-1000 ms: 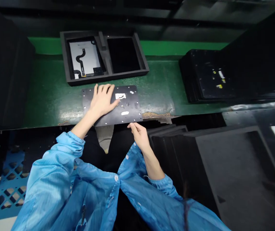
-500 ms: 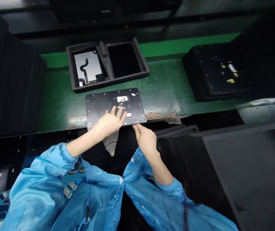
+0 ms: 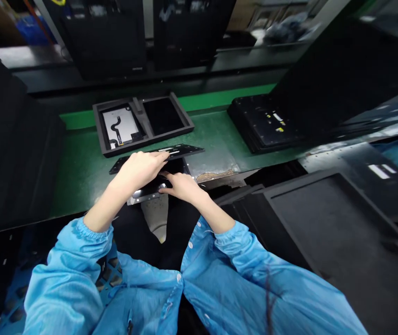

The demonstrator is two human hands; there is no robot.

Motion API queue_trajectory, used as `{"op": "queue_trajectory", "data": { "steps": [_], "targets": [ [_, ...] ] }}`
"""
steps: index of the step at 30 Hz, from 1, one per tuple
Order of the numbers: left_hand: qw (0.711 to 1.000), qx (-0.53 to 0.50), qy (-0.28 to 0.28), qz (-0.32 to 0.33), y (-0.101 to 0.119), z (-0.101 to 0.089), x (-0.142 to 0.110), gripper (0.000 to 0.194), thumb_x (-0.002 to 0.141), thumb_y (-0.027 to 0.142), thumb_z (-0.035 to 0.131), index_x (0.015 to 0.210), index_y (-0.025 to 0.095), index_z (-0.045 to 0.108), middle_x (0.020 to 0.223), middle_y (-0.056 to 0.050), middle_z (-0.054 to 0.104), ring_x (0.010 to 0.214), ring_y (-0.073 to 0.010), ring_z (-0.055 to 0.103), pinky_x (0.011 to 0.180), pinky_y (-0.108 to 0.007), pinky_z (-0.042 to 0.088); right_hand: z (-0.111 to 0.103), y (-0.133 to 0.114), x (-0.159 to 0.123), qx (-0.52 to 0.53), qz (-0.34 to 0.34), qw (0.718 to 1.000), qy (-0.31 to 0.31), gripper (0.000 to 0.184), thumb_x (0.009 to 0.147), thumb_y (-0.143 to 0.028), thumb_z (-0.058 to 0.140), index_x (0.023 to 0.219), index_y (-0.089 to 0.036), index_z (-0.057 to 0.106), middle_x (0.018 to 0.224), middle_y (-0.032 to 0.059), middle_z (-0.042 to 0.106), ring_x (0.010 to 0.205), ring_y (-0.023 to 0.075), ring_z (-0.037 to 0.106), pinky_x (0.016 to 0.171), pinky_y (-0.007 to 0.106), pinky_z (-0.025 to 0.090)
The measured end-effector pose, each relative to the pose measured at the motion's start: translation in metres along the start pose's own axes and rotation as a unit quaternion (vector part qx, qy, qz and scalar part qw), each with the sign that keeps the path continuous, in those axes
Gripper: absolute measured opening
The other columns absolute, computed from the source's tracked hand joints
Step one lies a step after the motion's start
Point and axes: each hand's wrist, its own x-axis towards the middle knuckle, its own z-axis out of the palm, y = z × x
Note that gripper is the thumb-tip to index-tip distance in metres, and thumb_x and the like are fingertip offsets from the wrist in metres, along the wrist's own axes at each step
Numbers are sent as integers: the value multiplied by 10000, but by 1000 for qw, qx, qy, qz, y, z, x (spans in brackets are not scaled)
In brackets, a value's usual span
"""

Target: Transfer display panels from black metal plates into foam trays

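Head view suggested a slip risk: had the left hand (image 3: 142, 168), grasping a thin, flat, black rectangular plate (image 3: 186, 149) tilted above the front edge of a green table (image 3: 215, 135), loosened, the plate could have dropped and scratched the glossy black, silver-edged panel (image 3: 148, 190) beneath. Whether the right hand (image 3: 181, 186) gripped that panel or merely rested there could not be told. The plate looked stiff, pale-marked on top.

From afar I view an electronics workshop: from the blue smock (image 3: 150, 293), a chipped green bench (image 3: 213, 137) lies at twelve o'clock, a tray (image 3: 150, 139) with a ribbon-wired panel (image 3: 129, 122) at eleven, stacked black plates (image 3: 256, 123) at one.
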Motion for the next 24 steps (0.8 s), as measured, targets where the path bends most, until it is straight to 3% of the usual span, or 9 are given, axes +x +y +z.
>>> {"op": "queue_trajectory", "data": {
  "steps": [6, 10, 15, 19, 24],
  "targets": [
    [1000, -11, 7, -3, -4, 1, -1, 389, 1133, 310, 452, 1454, 242, 660, 1372, -74, 784, 1128, -324, 794, 842, -422, 615, -7, 10, 26, -35, -102, 994, 24, 652, 898, -477, 908, 1473, -243, 707, 1467, 137, 704, 1257, 337, 726, 1010, 381, 571],
    [999, -37, 30, 21, -10, 6, -3, 420, 1123, 292, 465, 1496, 233, 647, 1448, -81, 745, 1227, -332, 764, 972, -443, 618, -12, -5, 34, -115, -170, 979, 9, 585, 902, -440, 897, 1405, -194, 729, 1473, 162, 681, 1200, 346, 736, 936, 404, 591],
    [999, -24, 34, 8, -18, 12, 0, 447, 1120, 347, 453, 1512, 261, 650, 1404, -71, 770, 1172, -363, 780, 1004, -495, 619, -6, -23, 39, -244, -267, 932, -23, 435, 1004, -303, 745, 1402, -151, 661, 1373, 174, 704, 945, 273, 769, 723, 365, 561],
    [999, -16, 29, 2, -17, 14, -2, 447, 1121, 370, 448, 1512, 286, 648, 1380, -72, 782, 1153, -344, 787, 982, -464, 624, 2, -28, 38, -333, -340, 879, 21, 443, 1048, -119, 543, 1485, -177, 582, 1428, 162, 672, 794, 199, 753, 600, 335, 498],
    [998, -42, 37, -2, -11, 9, -7, 438, 1123, 347, 453, 1505, 272, 654, 1400, -73, 773, 1208, -319, 771, 1006, -426, 607, -8, -16, 30, -360, -409, 832, 102, 454, 1086, -103, 429, 1509, -201, 562, 1367, 143, 706, 667, 148, 701, 531, 305, 418]
  ]
}}
